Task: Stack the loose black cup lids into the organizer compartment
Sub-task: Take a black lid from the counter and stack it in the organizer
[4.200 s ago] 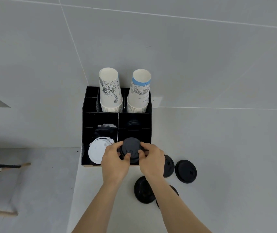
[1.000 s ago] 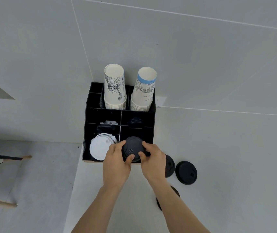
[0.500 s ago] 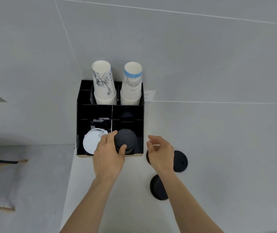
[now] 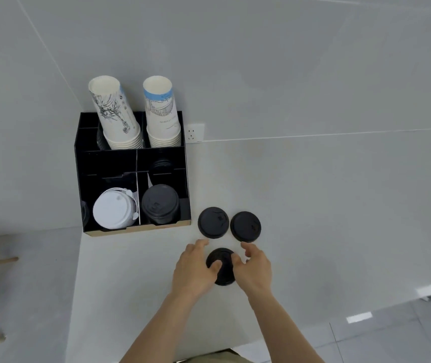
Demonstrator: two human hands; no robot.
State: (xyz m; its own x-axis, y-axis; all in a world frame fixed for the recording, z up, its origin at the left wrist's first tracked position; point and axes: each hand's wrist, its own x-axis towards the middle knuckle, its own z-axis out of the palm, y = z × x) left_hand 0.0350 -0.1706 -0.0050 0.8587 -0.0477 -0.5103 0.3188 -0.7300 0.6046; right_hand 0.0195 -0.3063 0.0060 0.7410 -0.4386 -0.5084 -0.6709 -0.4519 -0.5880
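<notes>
A loose black lid lies flat on the white counter between my hands. My left hand covers its left side and my right hand its right side. Both thumbs rest on the lid's top while the forefingers stay spread beyond it. Two more loose black lids lie side by side just past my fingers. The black organizer stands at the left, with a stack of black lids in its front right compartment.
White lids fill the organizer's front left compartment. Two paper cup stacks stand in its back row. A wall socket sits behind. The counter's left edge drops off beside the organizer.
Both hands left the stack in the organizer's front right compartment and came back right to the nearest loose lid on the counter. The view shifted right too.
</notes>
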